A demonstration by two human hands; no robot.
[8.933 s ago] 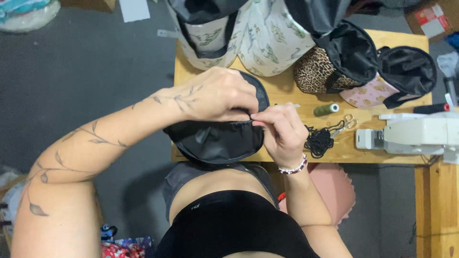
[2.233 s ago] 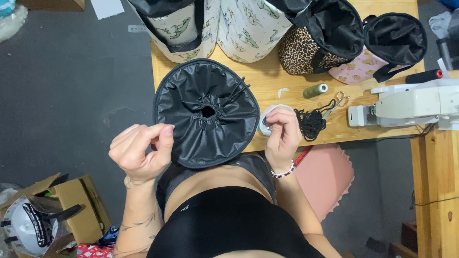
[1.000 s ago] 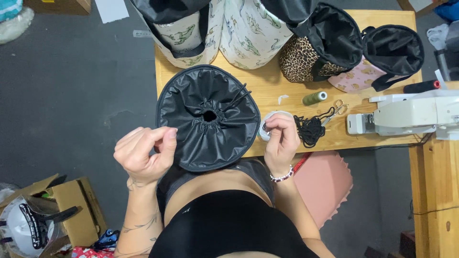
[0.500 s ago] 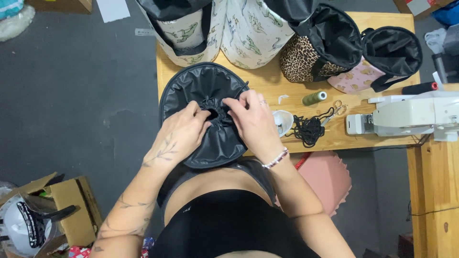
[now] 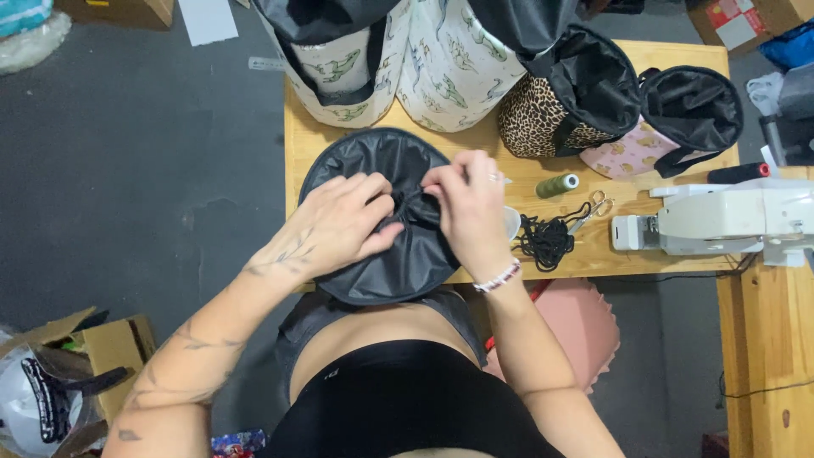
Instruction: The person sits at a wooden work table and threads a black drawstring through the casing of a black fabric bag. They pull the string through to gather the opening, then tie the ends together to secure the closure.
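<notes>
Gathered centre of the round black glossy fabric piece (image 5: 373,254) is the reference point: the piece lies flat on the near edge of the light wooden table (image 5: 593,254), partly overhanging toward the person's body, and its puckered middle sits directly between the two hands

Left hand (image 5: 339,225) rests on the fabric from the left, fingers curled and pressed together into the gathers. Right hand (image 5: 471,208) comes in from the right, fingertips pinching the same bunched fabric at the centre; whether a cord is held there cannot be told. Both hands are equally near the centre, touching it from opposite sides

Just right of the right hand lie a tangle of black cord (image 5: 547,242), small scissors (image 5: 593,208) and an olive-green thread spool (image 5: 557,185). Farther right stands a white sewing machine (image 5: 721,225). Along the far table edge stand fabric bags: two white printed ones (image 5: 441,72), a leopard-print one (image 5: 530,119) and a pink one (image 5: 632,153), each with black lining
</notes>
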